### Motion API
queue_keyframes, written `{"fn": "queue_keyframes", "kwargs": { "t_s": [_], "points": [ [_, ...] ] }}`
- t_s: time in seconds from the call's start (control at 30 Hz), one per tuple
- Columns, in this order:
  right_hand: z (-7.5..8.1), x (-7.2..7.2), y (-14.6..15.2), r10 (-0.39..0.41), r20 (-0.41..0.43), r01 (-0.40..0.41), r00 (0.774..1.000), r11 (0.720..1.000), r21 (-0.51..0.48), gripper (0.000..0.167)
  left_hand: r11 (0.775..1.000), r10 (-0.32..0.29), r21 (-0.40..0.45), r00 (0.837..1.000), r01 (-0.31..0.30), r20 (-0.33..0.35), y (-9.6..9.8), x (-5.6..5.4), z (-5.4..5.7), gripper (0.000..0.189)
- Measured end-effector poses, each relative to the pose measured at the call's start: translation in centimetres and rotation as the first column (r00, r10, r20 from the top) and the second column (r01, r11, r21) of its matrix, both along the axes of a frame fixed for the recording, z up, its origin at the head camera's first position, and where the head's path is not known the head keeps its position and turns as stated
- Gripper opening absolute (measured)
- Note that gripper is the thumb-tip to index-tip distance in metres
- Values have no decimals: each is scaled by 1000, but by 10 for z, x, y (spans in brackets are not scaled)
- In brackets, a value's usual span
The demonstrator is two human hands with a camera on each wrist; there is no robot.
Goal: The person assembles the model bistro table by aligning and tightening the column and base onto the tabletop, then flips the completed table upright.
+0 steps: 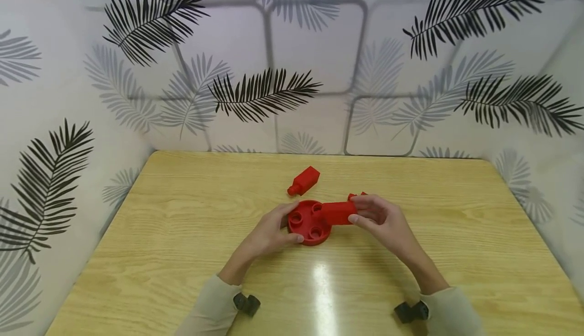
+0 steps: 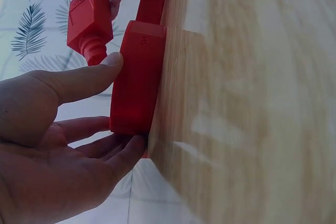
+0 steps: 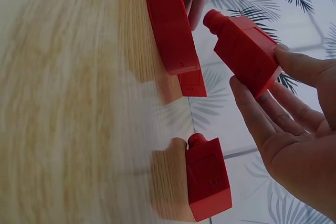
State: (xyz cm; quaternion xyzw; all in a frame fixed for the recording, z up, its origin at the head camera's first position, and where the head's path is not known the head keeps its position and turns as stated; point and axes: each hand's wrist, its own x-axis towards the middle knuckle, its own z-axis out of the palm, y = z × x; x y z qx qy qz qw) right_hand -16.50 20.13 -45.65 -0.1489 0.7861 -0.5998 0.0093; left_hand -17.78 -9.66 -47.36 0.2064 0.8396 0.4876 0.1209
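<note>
My left hand (image 1: pixel 269 232) grips the left rim of a shallow red round base (image 1: pixel 304 230), thumb at the front edge and fingers behind. Ring-shaped sockets stand up inside this base. In my right hand (image 1: pixel 390 224) a red bottle-shaped block (image 1: pixel 338 214) is pinched by its wide end, thumb opposite the fingers. Its round, ridged neck (image 3: pixel 212 20) points left toward the base, and the block hangs tilted above the table, overlapping the base's right side in the head view.
Another red bottle-shaped block (image 1: pixel 306 179) lies behind the base. A third red block (image 3: pixel 210 179) lies on the table, mostly hidden by my right hand in the head view. Leaf-patterned cloth (image 1: pixel 310 47) rises behind the wooden table (image 1: pixel 182 184).
</note>
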Motion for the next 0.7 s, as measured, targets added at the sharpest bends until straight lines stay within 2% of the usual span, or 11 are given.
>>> {"fn": "queue_keyframes", "kwargs": {
  "t_s": [0.37, 0.53, 0.7],
  "points": [
    [6, 6, -5, 50, -2, -49, 999, 990, 129, 42, 1000, 12, -5, 1000, -12, -5, 0, 1, 1, 82],
    [9, 9, -7, 62, -42, -55, 997, 987, 154, 43, 1000, 10, 12, 1000, -10, 15, 0, 0, -1, 82],
    [13, 13, -14, 79, -125, -53, 989, 979, 196, 44, 999, 2, 46, 1000, -3, 28, 0, 0, -1, 83]
  ]
}}
